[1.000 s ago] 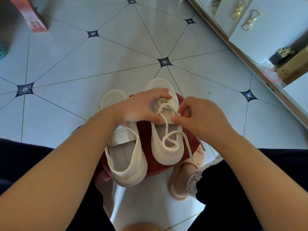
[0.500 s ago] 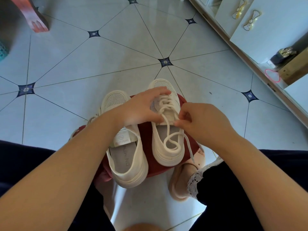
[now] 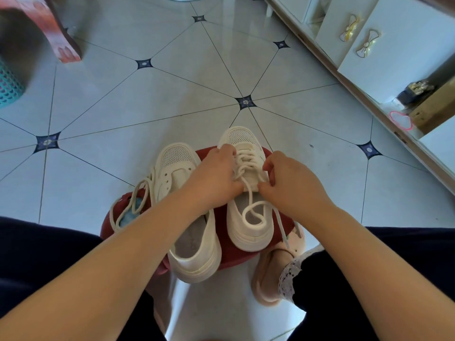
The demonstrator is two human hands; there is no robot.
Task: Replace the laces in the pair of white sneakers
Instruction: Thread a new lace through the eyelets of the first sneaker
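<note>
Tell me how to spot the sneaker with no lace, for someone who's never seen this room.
On the tiled floor, a red stool holds two white sneakers side by side. It's the left sneaker: its eyelets are empty, while the right sneaker is laced.

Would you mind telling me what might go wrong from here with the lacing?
The left hand steadies the laced sneaker while the right hand pinches its lace; a hard tug may jolt the unlaced sneaker, whose heel overhangs the red stool. The lace's free end trails off the stool and might snag.
</note>
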